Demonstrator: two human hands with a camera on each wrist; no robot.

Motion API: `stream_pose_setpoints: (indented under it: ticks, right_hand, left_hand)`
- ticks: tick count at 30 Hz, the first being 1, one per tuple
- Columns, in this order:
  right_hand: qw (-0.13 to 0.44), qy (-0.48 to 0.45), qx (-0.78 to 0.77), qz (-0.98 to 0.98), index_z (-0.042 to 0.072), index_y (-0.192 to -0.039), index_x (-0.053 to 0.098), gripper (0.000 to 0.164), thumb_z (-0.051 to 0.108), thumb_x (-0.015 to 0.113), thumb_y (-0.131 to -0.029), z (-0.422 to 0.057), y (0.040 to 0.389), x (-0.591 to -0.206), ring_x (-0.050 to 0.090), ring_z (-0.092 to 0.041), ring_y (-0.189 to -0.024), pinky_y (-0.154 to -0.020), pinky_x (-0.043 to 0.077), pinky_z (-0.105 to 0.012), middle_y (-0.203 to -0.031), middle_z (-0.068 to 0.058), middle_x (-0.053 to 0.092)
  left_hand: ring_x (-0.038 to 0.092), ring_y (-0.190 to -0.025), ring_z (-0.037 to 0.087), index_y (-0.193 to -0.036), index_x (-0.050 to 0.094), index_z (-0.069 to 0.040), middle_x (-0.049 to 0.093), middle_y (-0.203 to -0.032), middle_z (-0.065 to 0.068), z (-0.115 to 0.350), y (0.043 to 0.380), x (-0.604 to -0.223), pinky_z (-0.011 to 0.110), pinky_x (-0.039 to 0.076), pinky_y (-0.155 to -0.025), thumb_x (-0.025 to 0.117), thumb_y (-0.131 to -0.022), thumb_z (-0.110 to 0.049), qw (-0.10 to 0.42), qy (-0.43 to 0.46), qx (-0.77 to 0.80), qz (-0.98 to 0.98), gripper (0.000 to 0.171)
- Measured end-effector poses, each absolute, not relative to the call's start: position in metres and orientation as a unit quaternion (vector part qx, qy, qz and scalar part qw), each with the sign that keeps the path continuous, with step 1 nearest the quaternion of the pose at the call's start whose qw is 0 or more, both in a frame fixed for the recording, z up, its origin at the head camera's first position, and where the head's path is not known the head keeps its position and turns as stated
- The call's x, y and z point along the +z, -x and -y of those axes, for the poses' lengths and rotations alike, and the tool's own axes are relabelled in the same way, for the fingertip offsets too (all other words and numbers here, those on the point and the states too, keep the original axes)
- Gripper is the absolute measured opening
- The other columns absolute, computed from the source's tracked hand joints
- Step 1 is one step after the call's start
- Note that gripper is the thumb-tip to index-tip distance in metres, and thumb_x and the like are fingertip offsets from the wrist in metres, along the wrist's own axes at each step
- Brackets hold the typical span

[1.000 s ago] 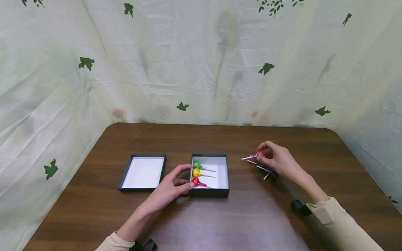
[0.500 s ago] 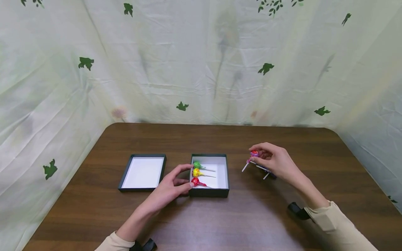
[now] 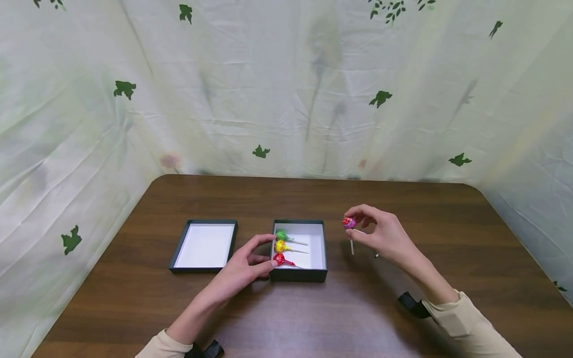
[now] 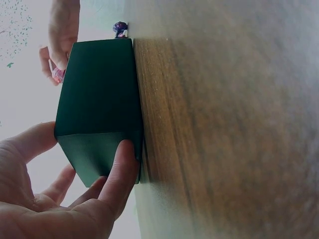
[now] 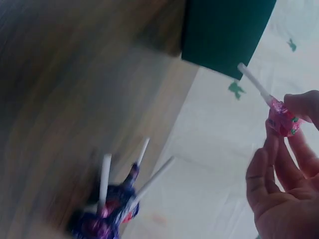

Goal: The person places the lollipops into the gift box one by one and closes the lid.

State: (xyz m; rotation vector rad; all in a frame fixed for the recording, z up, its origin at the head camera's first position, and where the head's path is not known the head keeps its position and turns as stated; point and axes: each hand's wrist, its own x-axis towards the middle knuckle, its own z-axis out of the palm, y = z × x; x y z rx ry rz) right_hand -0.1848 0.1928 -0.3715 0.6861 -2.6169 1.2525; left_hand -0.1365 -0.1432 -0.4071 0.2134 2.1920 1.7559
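One lollipop [image 5: 284,121] (white-sticked) looks pink and red.

The box [image 3: 298,275] is presenting smooth, matt, card-like walls and a white, papery inside. Left of the box, the lid [image 3: 205,245] is showing a papery lining. Inside the box, the green lollipop [image 3: 281,235], yellow lollipop [image 3: 280,246] and red lollipop [image 3: 279,258] are showing glossy, film-like wrappers; right of the box, the pink lollipop [image 3: 348,223] is shining likewise, its stick [image 5: 255,83] looking smooth. In front of the box, the wood-grained desk [image 3: 313,318] is reflecting a soft sheen; behind the box, a curtain [image 3: 286,84] is hanging in creased, matt cloth.
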Motion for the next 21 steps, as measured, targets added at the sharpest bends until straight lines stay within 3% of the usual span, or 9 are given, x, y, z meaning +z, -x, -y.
stream_pose_setpoints:
  ticks: [7, 11, 21]
  right_hand:
    - [0.052, -0.284, 0.46, 0.84, 0.016, -0.11, 0.069, 0.027, 0.005, 0.075, -0.085, -0.176, 0.18, -0.374, 0.067, -0.014, -0.083, -0.076, 0.055, -0.03, -0.098, 0.003, 0.07]
    - [0.052, -0.311, 0.466, 0.827, 0.012, -0.111, 0.07, 0.03, 0.002, 0.076, -0.084, -0.168, 0.178, -0.374, 0.066, -0.016, -0.084, -0.076, 0.056, -0.03, -0.103, 0.0, 0.068]
    - [0.034, -0.347, 0.434, 0.831, 0.019, -0.115, 0.069, 0.036, 0.003, 0.076, -0.084, -0.15, 0.175, -0.366, 0.065, -0.011, -0.087, -0.079, 0.056, -0.031, -0.108, 0.006, 0.066]
  left_hand:
    - [0.058, -0.114, 0.03, -0.141, 0.049, -0.021, 0.036, -0.15, 0.006, 0.143, 0.137, -0.407, 0.038, 0.056, -0.082, 0.071, -0.09, -0.015, 0.157, -0.078, 0.613, -0.77, 0.056]
    - [0.058, -0.114, 0.03, -0.141, 0.049, -0.022, 0.036, -0.15, 0.006, 0.143, 0.137, -0.408, 0.039, 0.056, -0.082, 0.071, -0.09, -0.015, 0.157, -0.079, 0.613, -0.77, 0.056]
    - [0.058, -0.115, 0.03, -0.141, 0.048, -0.02, 0.037, -0.15, 0.008, 0.142, 0.137, -0.408, 0.039, 0.055, -0.083, 0.07, -0.091, -0.015, 0.159, -0.086, 0.614, -0.768, 0.055]
